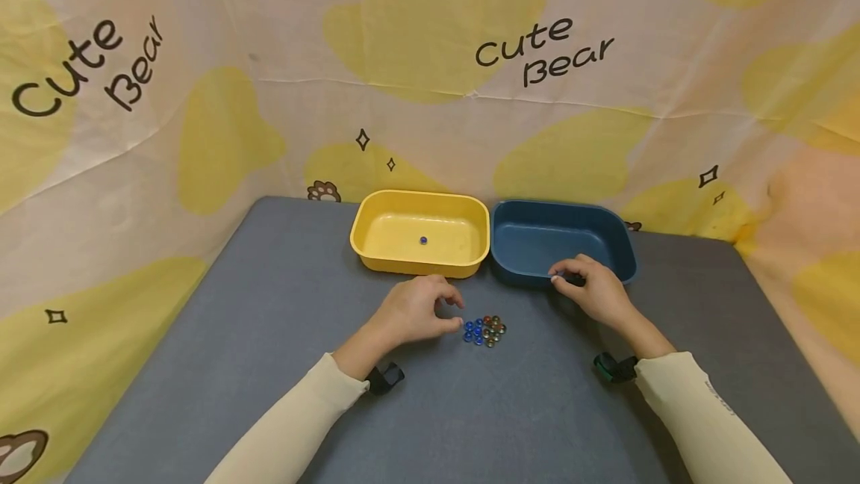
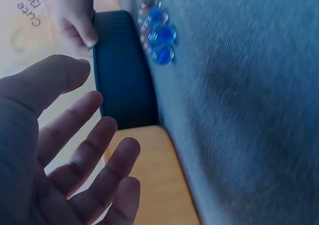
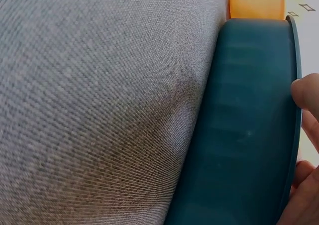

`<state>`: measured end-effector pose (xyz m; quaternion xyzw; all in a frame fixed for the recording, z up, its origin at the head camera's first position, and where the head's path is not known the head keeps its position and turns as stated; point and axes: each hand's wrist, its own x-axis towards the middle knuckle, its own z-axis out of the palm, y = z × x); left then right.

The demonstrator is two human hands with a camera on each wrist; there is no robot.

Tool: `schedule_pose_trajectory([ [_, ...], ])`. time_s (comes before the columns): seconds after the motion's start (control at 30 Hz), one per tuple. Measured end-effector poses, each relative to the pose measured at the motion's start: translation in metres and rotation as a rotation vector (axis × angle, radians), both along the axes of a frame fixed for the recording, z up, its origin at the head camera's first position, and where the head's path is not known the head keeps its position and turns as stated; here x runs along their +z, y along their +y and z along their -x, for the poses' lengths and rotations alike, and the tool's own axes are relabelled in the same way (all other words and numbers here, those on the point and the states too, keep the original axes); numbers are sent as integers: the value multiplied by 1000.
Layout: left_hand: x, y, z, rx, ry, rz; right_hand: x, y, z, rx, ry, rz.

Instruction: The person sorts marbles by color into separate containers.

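Sleeved arms reach over the grey worktop (image 1: 269, 334). Left hand (image 1: 413, 312), loose and empty, should pinch one marble from the cluster (image 1: 485, 330); right hand (image 1: 594, 291) steadies the blue tray's (image 1: 531, 234) near rim.

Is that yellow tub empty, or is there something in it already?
Not empty. The yellow tub stands upright and holds a single blue bead on its floor; nothing else shows inside it.

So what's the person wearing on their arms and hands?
Both arms wear long, pale cream sleeves down to the wrists. The right sleeve has small dark lettering, too small to read. Each wrist carries a small black device: the left one all black, the right one with a green edge. The hands are bare.
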<state>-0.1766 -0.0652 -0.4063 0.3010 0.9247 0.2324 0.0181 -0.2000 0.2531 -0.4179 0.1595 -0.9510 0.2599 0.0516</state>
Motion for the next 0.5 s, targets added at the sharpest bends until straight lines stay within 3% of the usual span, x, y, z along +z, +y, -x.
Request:
schedule_pose_trajectory([
  [0.2, -7, 9, -3, 1, -55, 47, 0, 0, 1, -1, 4, 0],
  [0.5, -17, 18, -6, 12, -21, 69, 0, 0, 1, 0, 8, 6],
])
